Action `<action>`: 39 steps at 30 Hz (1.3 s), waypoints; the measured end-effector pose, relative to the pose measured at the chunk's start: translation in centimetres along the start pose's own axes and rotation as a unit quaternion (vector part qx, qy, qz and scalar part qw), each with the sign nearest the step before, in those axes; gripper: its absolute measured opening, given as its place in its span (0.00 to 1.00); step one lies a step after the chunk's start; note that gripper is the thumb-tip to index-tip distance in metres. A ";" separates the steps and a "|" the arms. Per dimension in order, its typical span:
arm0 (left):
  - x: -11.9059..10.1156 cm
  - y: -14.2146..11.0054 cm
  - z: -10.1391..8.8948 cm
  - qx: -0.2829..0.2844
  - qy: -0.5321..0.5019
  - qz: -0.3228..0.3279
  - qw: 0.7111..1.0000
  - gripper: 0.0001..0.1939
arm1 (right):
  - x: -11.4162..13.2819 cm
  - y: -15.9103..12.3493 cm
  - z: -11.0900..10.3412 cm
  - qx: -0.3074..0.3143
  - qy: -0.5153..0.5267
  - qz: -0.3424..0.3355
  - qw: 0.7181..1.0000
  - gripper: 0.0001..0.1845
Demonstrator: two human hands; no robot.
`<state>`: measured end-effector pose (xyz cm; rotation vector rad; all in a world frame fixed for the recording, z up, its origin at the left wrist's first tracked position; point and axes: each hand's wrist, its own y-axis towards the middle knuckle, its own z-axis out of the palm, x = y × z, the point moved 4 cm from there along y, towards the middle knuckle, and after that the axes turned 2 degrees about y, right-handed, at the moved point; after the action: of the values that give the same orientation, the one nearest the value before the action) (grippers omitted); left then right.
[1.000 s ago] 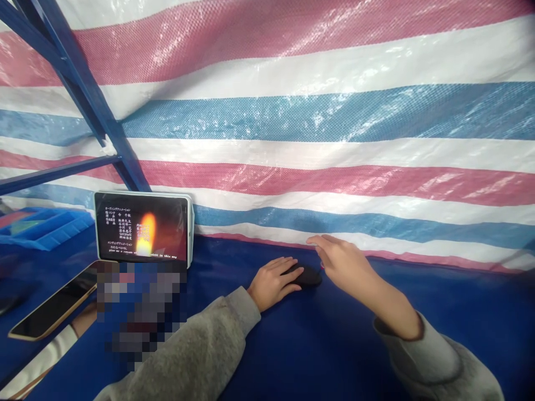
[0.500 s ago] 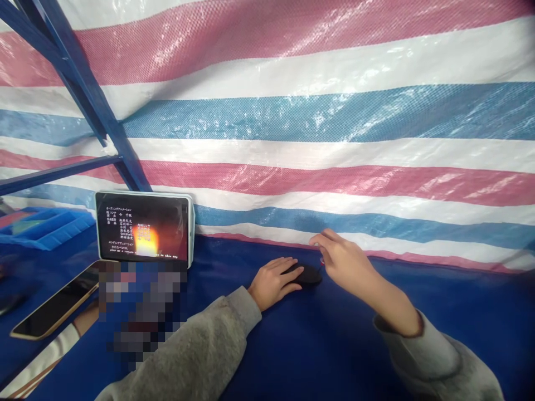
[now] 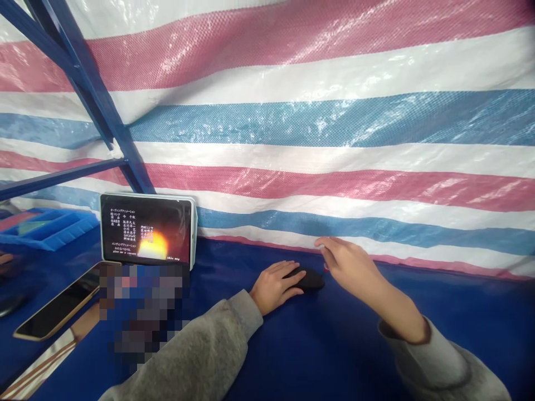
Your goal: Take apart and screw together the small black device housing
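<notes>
My left hand [image 3: 278, 287] rests palm down with its fingers spread over a flat, rounded black thing [image 3: 310, 279] on the blue table, which looks like a computer mouse. Part of it is hidden under the fingers. Just to the right and a little above the table, my right hand [image 3: 349, 264] is bent down at the wrist, its fingers curled together in a pinch. What they hold is hidden. A small red-edged thing [image 3: 326, 268] shows just below these fingers, by the black thing's right end; I cannot tell whether the hand touches it.
A tablet [image 3: 146, 228] stands against the striped sheet [image 3: 334, 184]. Left of it are a phone [image 3: 62, 301], a blue compartment tray [image 3: 54, 234] and a dark rounded thing [image 3: 12, 305]. Another person's striped sleeve [image 3: 45, 359] reaches in. Blue metal bars [image 3: 96, 83] slant across upper left.
The whole view has shifted slightly, so things appear a little further right and lower. Both hands keep nearly the same pose and place. The tablet's picture has changed a little.
</notes>
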<state>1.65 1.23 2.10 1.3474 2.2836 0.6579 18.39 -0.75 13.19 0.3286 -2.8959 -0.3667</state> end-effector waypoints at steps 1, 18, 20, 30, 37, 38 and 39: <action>0.0 0.0 0.0 0.000 -0.001 0.000 1.000 0.22 | 0.1 0.0 0.0 0.000 0.004 -0.003 1.000 0.18; -0.1 0.1 -0.2 -0.013 -0.002 0.005 1.000 0.21 | -1.0 0.1 -0.2 0.033 -0.084 0.099 0.991 0.18; -0.1 0.1 -0.3 -0.018 -0.005 0.004 1.000 0.20 | -1.5 0.1 -0.3 0.046 -0.114 0.122 0.985 0.20; 0.0 0.0 0.1 -0.003 -0.002 -0.001 1.000 0.21 | -0.4 0.0 -0.3 0.042 -0.046 0.039 0.997 0.17; 0.0 0.0 0.1 -0.002 -0.002 -0.003 1.000 0.21 | -0.1 0.0 -0.4 0.051 -0.048 0.025 0.997 0.19; 0.0 0.0 0.1 -0.001 -0.002 -0.002 1.000 0.21 | -0.2 0.0 -0.4 0.051 -0.055 0.033 0.997 0.19; 0.0 0.0 0.0 -0.002 -0.001 -0.002 1.000 0.21 | -0.4 0.1 -0.4 0.052 -0.069 0.055 0.995 0.18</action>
<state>1.70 1.21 2.09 1.3414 2.2819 0.6582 18.82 -0.69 13.48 0.1648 -3.0590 -0.2290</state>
